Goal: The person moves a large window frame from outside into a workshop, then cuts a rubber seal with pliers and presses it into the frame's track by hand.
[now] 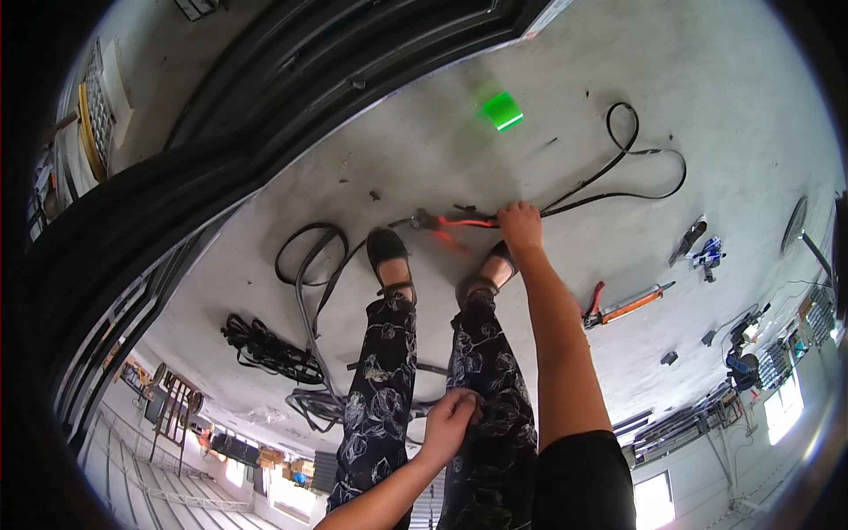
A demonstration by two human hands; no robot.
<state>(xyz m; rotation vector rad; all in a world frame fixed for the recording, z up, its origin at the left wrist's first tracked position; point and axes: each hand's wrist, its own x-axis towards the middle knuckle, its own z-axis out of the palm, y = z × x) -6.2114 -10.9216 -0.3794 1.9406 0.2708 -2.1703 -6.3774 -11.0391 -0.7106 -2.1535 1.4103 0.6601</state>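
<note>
My right hand [521, 226] reaches down to the floor beside my right shoe. Its fingers are closed at the end of one handle of the red-orange-handled pliers [461, 222]. The other handle is smeared by motion. A long black rubber strip [583, 186] passes by the pliers and that hand; whether the fingers also touch it, I cannot tell. To the right the strip runs out into a loop; to the left it curls round near my left shoe. My left hand [452, 424] is closed in front of my right knee, its fingertips partly hidden, so what it holds, if anything, does not show.
A large black frame [221, 146] fills the upper left. Lying right of my legs are an orange caulking gun [625, 305] and a blue-and-white item [708, 253]. A black strip bundle [265, 347] lies at left. A bright green patch [502, 111] shows on the floor.
</note>
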